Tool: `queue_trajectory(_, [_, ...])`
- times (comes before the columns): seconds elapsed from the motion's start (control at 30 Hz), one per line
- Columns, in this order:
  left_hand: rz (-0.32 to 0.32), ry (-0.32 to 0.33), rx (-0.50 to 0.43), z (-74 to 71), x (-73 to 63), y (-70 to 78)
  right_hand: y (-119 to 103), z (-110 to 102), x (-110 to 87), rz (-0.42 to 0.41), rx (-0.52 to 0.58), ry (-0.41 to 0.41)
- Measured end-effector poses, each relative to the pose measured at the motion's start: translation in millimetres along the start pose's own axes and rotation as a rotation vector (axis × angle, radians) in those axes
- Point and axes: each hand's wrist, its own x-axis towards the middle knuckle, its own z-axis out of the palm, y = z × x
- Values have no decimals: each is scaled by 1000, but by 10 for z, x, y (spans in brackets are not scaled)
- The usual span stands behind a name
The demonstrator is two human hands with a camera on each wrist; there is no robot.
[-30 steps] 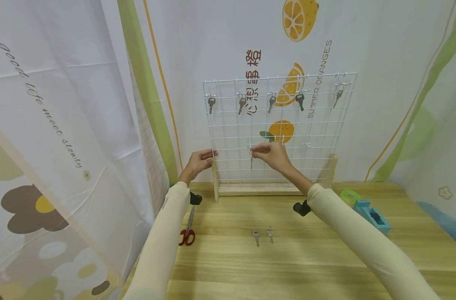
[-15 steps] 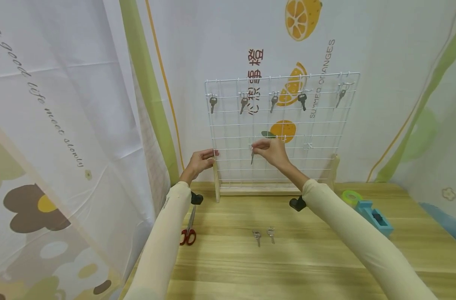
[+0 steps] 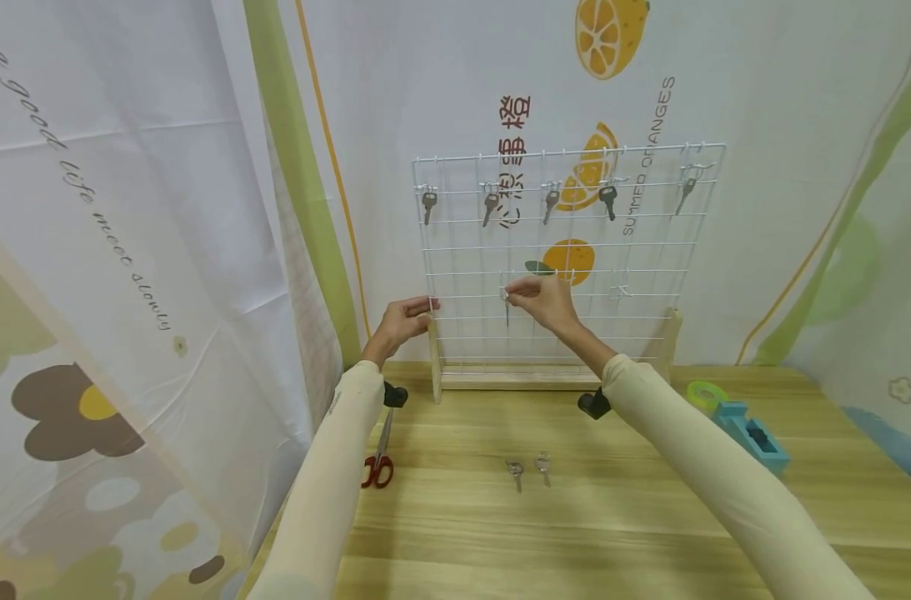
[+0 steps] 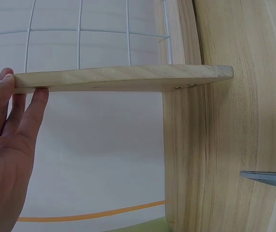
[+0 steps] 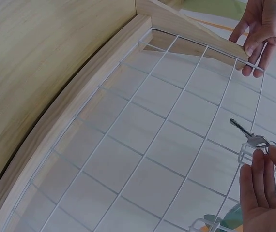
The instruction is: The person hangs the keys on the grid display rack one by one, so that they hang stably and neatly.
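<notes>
A white wire grid rack [image 3: 515, 384] on a wooden base stands at the table's back. My left hand [image 3: 401, 322] grips its left edge near the top of the wooden side support [image 4: 104, 77], thumb on one side and fingers on the other. Low on the grid, my right hand [image 3: 545, 302] pinches the small ring of a silver key [image 5: 255, 139] between thumb and fingers. The ring is right at a white wire hook [image 5: 243, 153], and the key's blade points downward in the head view. Several keys [image 3: 491, 208] hang from hooks along the grid's upper row.
Two more keys with rings [image 3: 516, 475] lie on the table in front of the rack. Red-handled scissors [image 3: 382, 471] lie by the left forearm. Right of the rack are a blue tape dispenser [image 3: 751, 437] and a green tape roll [image 3: 706, 394]. Another hook [image 3: 620, 292] sits on the grid's right.
My right hand has risen slightly with the key, bringing the ring up to the hook. The left hand keeps its hold on the rack, and the head view has shifted slightly.
</notes>
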Motion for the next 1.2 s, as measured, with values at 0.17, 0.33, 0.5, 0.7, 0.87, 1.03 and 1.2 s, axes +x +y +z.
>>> queue_trajectory(0.17, [-3,1,1,0,0,14,-10,-32,-25,-15,-24,3])
queue_trajectory(0.33, [-9,8,21,-12,-4,45,-27,-75,-51,-13,-10,-4])
queue_trajectory(0.5, [-22,9,25,-12,-8,48,-61,-106,-123,8,9,-27])
queue_trajectory(0.7, [-40,17,23,-4,9,43,-66,-136,-234,30,3,-68])
queue_trajectory(0.87, [-46,18,35,-7,5,42,-53,-142,-316,14,-5,-90])
queue_trajectory(1.03, [-39,15,36,-12,2,37,-45,-147,-382,19,0,-105])
queue_trajectory(1.2, [-43,13,36,0,4,27,-41,-156,-462,25,16,-121])
